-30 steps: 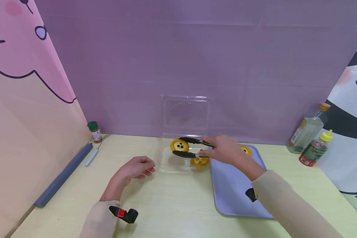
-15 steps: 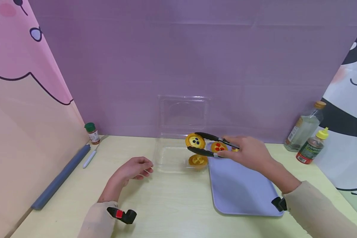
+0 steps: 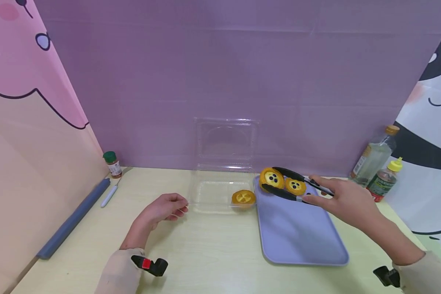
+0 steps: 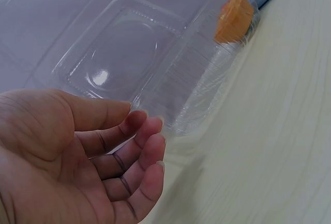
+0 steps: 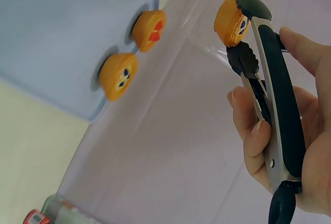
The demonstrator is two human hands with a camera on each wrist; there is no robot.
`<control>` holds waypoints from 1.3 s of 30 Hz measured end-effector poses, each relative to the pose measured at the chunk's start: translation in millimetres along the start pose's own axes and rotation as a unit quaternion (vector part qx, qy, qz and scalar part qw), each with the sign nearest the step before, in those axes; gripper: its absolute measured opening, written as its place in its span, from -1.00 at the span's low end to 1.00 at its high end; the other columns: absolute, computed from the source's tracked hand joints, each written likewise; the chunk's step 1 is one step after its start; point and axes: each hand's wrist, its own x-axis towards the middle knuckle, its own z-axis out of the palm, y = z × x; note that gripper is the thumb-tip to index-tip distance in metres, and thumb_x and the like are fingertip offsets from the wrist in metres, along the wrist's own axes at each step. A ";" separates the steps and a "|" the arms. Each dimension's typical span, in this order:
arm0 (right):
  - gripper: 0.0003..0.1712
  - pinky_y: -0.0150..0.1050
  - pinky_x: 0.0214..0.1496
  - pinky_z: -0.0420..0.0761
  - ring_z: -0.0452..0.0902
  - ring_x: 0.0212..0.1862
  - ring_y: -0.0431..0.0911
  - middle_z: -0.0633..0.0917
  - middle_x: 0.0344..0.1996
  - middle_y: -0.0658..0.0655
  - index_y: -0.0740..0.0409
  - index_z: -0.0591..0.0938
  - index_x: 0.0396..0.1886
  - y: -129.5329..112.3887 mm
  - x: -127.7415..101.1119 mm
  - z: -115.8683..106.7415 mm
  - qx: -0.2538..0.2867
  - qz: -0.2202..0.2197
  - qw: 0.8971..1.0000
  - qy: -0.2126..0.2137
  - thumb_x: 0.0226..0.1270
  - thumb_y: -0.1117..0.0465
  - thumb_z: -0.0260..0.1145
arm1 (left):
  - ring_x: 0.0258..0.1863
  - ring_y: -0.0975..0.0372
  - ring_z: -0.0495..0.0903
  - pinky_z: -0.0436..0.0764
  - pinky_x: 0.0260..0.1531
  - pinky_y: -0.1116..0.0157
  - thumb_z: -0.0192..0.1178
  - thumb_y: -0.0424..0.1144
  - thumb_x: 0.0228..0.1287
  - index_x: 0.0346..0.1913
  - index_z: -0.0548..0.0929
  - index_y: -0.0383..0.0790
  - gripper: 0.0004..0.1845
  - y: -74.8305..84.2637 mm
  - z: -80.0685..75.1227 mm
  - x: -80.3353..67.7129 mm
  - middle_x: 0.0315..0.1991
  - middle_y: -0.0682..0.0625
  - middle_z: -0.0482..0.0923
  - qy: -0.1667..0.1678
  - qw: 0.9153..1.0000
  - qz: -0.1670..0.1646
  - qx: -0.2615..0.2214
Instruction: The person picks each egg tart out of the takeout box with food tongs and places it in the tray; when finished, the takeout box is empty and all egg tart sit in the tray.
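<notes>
Gripping black tongs (image 3: 295, 185), the right hand (image 3: 347, 202) holds 1 tart (image 3: 271, 179) above the tray's (image 3: 297, 237) far-left corner, partly hiding another tart (image 3: 295, 186). Left hand (image 3: 161, 210) rests on the worktop (image 3: 206, 253), fingers (image 4: 139, 154) loosely curled, empty, just beside the clear box (image 3: 214, 196).

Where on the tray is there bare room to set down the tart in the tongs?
The tray is bare across its near and middle part, up to its front rim. The far end is crowded: two tarts sit there, near the tongs and their tart. The right hand grips the tongs.
</notes>
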 end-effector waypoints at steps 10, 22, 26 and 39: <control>-0.05 -0.25 -0.57 0.30 0.42 -0.47 -0.18 0.77 -0.20 0.16 -0.03 0.56 0.34 14.6 -22.1 7.3 -0.018 0.035 0.999 -0.031 0.10 -0.52 0.30 | -0.15 0.11 0.60 0.59 -0.11 0.20 0.03 -0.23 0.53 0.07 0.55 -0.44 -0.69 -2.6 -0.1 0.9 -0.09 -0.20 0.63 -0.002 1.000 0.007 -0.011; -0.09 -0.22 -0.55 0.30 0.41 -0.43 -0.18 0.68 -0.42 -0.03 -0.02 0.64 0.25 18.6 -26.0 36.5 -0.030 0.025 0.998 -0.049 0.07 -0.53 0.30 | -0.12 0.09 0.61 0.58 -0.16 0.24 0.03 -0.23 0.53 0.06 0.55 -0.42 -0.70 -2.1 -0.2 0.4 -0.08 -0.20 0.63 0.004 1.000 0.000 -0.002; -0.09 -0.22 -0.58 0.21 0.30 -0.51 -0.17 0.41 -0.63 -0.08 -0.02 0.64 0.26 18.9 -23.5 41.5 -0.034 0.031 0.997 -0.060 0.08 -0.52 0.31 | -0.13 0.10 0.60 0.58 -0.17 0.24 0.04 -0.23 0.53 0.06 0.56 -0.41 -0.71 -1.5 0.2 0.4 -0.09 -0.19 0.63 0.005 1.000 0.000 0.001; -0.06 -0.20 -0.59 0.27 0.42 -0.45 -0.13 0.76 -0.22 0.21 0.02 0.63 0.26 18.1 -12.0 48.4 -0.034 0.030 0.996 -0.079 0.06 -0.51 0.32 | -0.13 0.09 0.60 0.58 -0.17 0.23 0.04 -0.23 0.53 0.06 0.57 -0.40 -0.72 -1.6 1.5 -0.2 -0.07 -0.20 0.63 0.011 1.000 -0.003 0.006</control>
